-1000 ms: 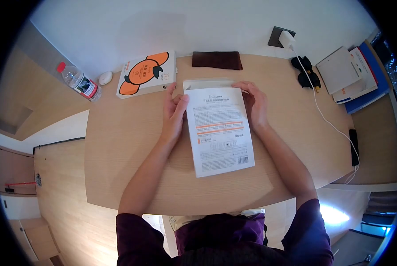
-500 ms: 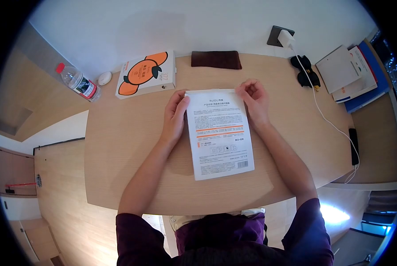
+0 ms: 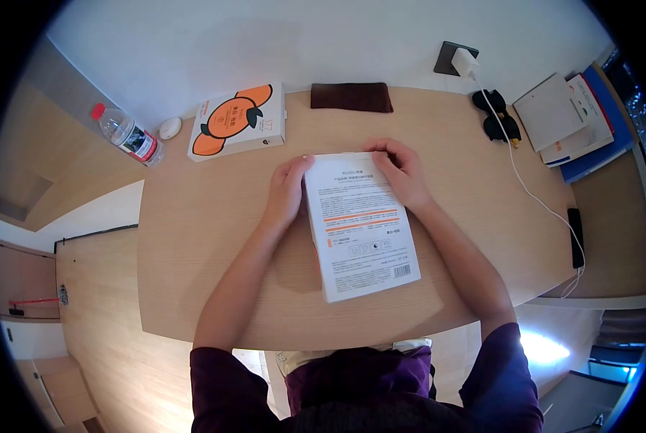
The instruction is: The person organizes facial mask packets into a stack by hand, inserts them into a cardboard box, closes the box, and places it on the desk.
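Note:
A white cardboard mask box (image 3: 359,238) with printed text, orange stripes and a barcode lies over the desk in front of me, its printed back facing up and its far end pointing to the wall. My left hand (image 3: 290,189) grips its far left corner, thumb on the top edge and fingers behind the side. At the far right corner, my right hand (image 3: 404,173) is closed on the edge, with the thumb on the printed face and the fingers curled over the far end. The undersides of the box and some fingertips are hidden.
Behind stands a white box with orange fruit pictures (image 3: 236,123), beside a red-capped bottle (image 3: 129,137) and a round white case (image 3: 170,128). A dark brown pouch (image 3: 352,97), sunglasses (image 3: 498,119), a charger cable (image 3: 529,187) and a stack of booklets (image 3: 572,126) line the back and right.
The mask box has shifted slightly toward me and to the right, showing more of its left side. My right hand has moved left along the far edge, its fingers now curled over it.

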`<state>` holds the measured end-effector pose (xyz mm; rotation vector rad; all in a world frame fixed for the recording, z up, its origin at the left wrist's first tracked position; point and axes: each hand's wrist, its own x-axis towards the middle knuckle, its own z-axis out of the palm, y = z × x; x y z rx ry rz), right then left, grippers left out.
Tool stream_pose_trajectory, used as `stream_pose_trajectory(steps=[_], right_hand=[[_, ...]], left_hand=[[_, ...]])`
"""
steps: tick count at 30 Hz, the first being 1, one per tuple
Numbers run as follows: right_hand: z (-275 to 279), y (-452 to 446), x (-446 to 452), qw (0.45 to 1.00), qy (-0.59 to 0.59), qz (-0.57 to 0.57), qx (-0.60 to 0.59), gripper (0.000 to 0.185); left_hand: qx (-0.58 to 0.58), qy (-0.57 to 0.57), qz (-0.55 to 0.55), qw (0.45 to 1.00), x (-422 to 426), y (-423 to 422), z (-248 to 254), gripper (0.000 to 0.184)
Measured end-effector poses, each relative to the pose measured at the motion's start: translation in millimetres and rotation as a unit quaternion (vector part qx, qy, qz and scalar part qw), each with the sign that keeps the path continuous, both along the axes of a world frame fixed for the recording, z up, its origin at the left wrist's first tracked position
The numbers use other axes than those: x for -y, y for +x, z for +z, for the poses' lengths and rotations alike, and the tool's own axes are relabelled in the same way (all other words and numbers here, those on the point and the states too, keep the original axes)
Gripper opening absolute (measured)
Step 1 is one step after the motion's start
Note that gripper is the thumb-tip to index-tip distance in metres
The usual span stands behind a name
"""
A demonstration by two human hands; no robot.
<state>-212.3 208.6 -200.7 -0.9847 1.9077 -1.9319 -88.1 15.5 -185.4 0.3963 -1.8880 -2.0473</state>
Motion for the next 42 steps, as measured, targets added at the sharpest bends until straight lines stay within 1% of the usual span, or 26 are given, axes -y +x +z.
stream_pose_trajectory(steps=[1,4,7,10,13,16,19,20,22,25,28,31,34,42], right_hand=[[-1,-2,0,1.0,0.01,0.006,-0.001,0.018],[3,0,0,1.0,0.016,0.013,0.01,0.016],[2,-1,1,0.999,0.004,0.022,0.026,0.016],[2,-1,1,0.999,-0.003,0.025,0.033,0.016],[3,0,1,0.999,-0.007,0.018,0.029,0.016],[3,2,1,0.999,-0.006,0.011,0.038,0.015],[2,1,0,1.0,0.0,0.006,0.027,0.014],[1,0,-1,1.0,0.003,0.004,0.018,0.014],[0,1,-1,1.0,-0.007,0.007,0.002,0.013],[-1,1,-1,1.0,-0.012,0.01,0.011,0.014],[-1,0,-3,1.0,-0.008,0.008,0.023,0.016],[0,1,-4,1.0,0.007,-0.004,0.002,0.017],[6,4,-5,1.0,0.012,-0.019,-0.013,0.017],[12,8,-5,0.998,0.031,-0.045,-0.037,0.017]], left_hand=[[0.018,-0.009,-0.006,1.0,4,0,-3,0.033],[0.049,0.016,0.004,0.999,4,-1,-4,0.037],[0.082,0.054,-0.039,0.994,8,2,-1,0.037],[0.088,0.034,-0.047,0.994,6,3,2,0.039],[0.045,0.024,-0.039,0.998,4,1,-4,0.039],[0.065,0.02,-0.063,0.996,6,4,2,0.04],[-0.038,-0.116,-0.005,0.992,-1,-1,-10,0.04],[-0.024,-0.103,-0.016,0.994,-3,2,-13,0.038],[0.004,-0.077,-0.038,0.996,-13,12,7,0.036],[-0.016,-0.091,-0.059,0.994,-8,11,-4,0.032],[0.015,-0.143,-0.06,0.988,-4,12,-7,0.031],[0.005,-0.151,-0.081,0.985,-3,12,-4,0.032],[-0.024,-0.128,-0.087,0.988,-7,11,-2,0.032],[-0.025,-0.11,-0.09,0.99,-9,11,-3,0.031]])
